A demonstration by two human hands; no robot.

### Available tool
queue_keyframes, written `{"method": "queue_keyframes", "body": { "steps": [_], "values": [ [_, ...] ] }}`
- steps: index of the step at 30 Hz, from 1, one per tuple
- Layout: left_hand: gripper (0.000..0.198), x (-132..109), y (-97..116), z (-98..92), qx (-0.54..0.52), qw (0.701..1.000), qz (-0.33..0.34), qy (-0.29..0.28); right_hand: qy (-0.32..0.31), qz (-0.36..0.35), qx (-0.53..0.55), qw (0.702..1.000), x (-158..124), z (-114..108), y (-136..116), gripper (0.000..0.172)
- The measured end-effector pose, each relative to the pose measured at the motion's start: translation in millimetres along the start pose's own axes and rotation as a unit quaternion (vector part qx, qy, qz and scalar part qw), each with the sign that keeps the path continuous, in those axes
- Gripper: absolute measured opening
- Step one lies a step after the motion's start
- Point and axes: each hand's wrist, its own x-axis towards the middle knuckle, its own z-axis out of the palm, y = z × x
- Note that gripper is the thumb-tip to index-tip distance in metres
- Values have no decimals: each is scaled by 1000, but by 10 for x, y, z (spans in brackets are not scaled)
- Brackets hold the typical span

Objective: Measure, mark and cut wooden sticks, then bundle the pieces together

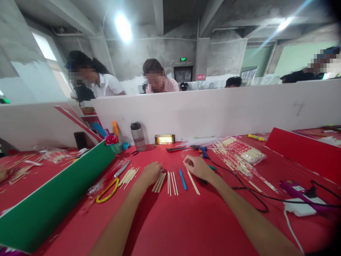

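Observation:
My left hand (152, 173) rests at the upper end of a small group of pale wooden sticks (159, 183), its fingers curled downward and mostly hidden. Whatever those fingers hold, if anything, does not show. My right hand (196, 167) is closed, with thumb and fingertips drawn together above two wooden sticks (193, 183); what is in the pinch is too small to make out. Between the hands lie several separate sticks (172, 184) and a blue pen (183, 180). Another bunch of sticks (129, 177) is left of my left hand.
Yellow-handled scissors (108, 190), a bottle (138, 137) and a green board (58, 195) stand or lie leftward. Behind are a utility knife (176, 149) and glue gun (201, 150). Bagged sticks (242, 153), cables and a power strip (299, 207) occupy the right. People work beyond the white partition (213, 113).

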Motion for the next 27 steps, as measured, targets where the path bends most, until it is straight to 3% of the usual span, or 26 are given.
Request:
{"method": "queue_keyframes", "body": {
  "steps": [4,10,14,19,27],
  "values": [
    [17,-15,39,-26,-62,997,11,40,-145,26,-208,967,-153,109,-213,26],
    [16,-35,108,-104,-114,992,34,45,-199,54,-318,925,-252,218,-461,24],
    [26,-52,102,-139,-131,989,60,43,-185,67,-318,928,-193,146,-429,28],
    [35,-46,90,-159,-164,982,78,43,-153,3,-313,937,-170,55,-359,21],
    [30,-53,107,-206,-153,985,81,19,-142,-4,-304,942,-157,58,-354,17]
  ]
}}
